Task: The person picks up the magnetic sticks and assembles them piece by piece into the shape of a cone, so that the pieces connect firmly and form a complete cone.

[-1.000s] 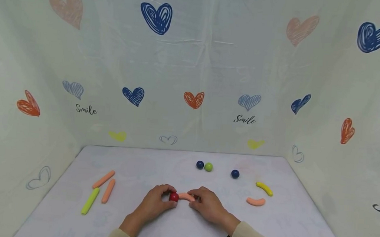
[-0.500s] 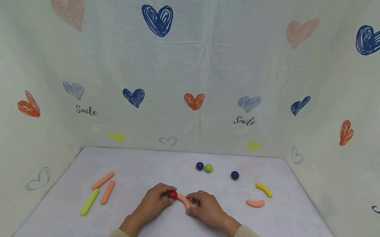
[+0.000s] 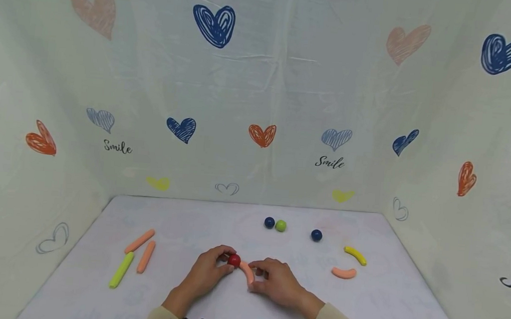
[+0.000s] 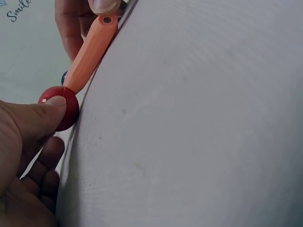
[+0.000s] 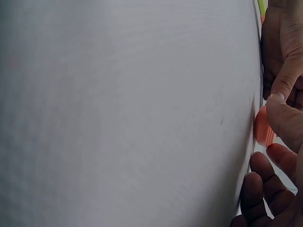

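Observation:
At the middle of the table, my left hand (image 3: pixel 206 271) pinches a red ball (image 3: pixel 234 260) between thumb and fingers; the left wrist view shows the thumb on the ball (image 4: pixel 71 111). Against the ball lies one end of a curved orange stick (image 3: pixel 246 273), which bends toward me. My right hand (image 3: pixel 278 280) grips this stick near its other end, thumb on the near side. A small hole shows in the stick's end face in the left wrist view. In the right wrist view, the orange stick (image 5: pixel 263 127) is partly hidden behind the right thumb.
To the left lie two straight orange sticks (image 3: pixel 146 257) and a yellow-green stick (image 3: pixel 121 270). Farther back are a green ball (image 3: pixel 281 225) and two dark blue balls (image 3: pixel 316 235). A curved yellow stick (image 3: pixel 355 255) and another curved orange stick (image 3: pixel 343 273) lie to the right.
The curved orange stick has turned from lying roughly sideways to pointing toward me, its far end still at the red ball. My right hand has shifted slightly nearer with it.

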The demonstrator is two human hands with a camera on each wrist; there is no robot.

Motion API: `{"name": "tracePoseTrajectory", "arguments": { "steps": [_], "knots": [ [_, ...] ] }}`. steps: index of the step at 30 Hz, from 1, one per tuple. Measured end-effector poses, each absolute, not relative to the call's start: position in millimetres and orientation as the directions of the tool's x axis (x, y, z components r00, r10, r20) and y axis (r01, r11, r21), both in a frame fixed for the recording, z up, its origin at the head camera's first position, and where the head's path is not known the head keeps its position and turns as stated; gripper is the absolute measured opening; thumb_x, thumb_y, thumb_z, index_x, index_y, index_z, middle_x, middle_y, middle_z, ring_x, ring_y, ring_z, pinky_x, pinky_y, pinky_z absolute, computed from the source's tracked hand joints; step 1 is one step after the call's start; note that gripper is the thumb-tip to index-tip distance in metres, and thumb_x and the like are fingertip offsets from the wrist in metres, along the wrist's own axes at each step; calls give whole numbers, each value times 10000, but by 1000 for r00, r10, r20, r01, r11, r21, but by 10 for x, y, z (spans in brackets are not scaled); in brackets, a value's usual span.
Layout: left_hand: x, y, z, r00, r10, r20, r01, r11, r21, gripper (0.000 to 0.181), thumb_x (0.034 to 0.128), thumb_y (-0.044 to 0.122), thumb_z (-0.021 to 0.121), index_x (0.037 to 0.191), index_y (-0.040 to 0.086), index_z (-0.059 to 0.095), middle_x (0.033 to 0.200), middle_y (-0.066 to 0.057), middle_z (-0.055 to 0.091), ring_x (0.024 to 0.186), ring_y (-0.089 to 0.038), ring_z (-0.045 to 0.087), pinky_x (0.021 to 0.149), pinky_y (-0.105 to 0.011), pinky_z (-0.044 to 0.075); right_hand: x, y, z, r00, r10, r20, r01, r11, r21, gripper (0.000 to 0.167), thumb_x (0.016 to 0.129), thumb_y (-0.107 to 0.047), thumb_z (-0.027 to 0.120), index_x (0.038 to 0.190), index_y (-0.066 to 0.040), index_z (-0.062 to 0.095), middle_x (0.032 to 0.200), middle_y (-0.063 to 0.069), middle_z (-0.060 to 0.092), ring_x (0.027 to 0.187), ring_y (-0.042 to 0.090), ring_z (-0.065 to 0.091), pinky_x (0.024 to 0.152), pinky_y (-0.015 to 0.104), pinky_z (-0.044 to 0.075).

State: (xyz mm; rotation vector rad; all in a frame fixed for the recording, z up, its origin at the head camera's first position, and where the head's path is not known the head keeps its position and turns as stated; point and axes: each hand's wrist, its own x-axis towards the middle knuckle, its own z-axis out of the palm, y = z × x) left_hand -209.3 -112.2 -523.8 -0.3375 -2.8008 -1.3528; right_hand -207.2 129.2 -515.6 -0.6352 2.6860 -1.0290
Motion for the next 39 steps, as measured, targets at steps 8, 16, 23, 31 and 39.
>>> {"name": "tracePoseTrajectory", "arguments": {
  "steps": [8, 16, 23, 31, 39],
  "knots": [
    [-2107, -1077, -5245, -984, 160, 72, 158, 624, 765, 353, 919, 138, 811, 1258, 167, 718, 1138, -7, 725, 1146, -250, 647, 1029, -589, 501, -2018, 1268, -5151, -880, -474, -24, -337, 660, -671, 529, 896, -456, 827, 1341, -190, 722, 963, -154, 617, 853, 42, 510, 795, 306, 375],
    [-2103, -1086, -5265, -981, 173, 85, 175, 613, 771, 354, 918, 130, 808, 1260, 171, 725, 1124, 3, 727, 1133, -244, 652, 1023, -592, 503, -2005, 1274, -5158, -876, -482, -10, -355, 658, -664, 525, 898, -457, 826, 1340, -194, 722, 957, -155, 609, 842, 33, 504, 787, 301, 366],
    [-2087, -1101, -5274, -955, 271, 117, 261, 586, 767, 407, 945, 69, 759, 1331, 194, 724, 1258, -17, 718, 1201, -269, 653, 1049, -578, 507, -1946, 1291, -5163, -855, -518, 7, -385, 627, -677, 489, 894, -378, 841, 1344, -227, 722, 960, -150, 620, 852, 11, 509, 814, 304, 353],
    [-1904, -1125, -5230, -964, 263, 31, 190, 602, 776, 444, 965, 367, 759, 1316, 124, 637, 1306, -76, 695, 1268, -339, 615, 1084, -620, 454, -1966, 1299, -5114, -878, -477, 26, -345, 596, -725, 307, 934, -290, 805, 1211, -174, 738, 1008, -111, 647, 880, 40, 550, 784, 248, 484],
    [-1836, -1106, -5286, -941, 293, 171, 334, 715, 614, 458, 746, 462, 932, 996, 206, 646, 991, 86, 592, 1011, -165, 537, 904, -444, 418, -2162, 1178, -5093, -879, -476, 18, -351, 621, -701, 480, 983, -324, 746, 1427, -170, 644, 1114, -68, 646, 945, 65, 546, 833, 267, 489]
  ]
}}
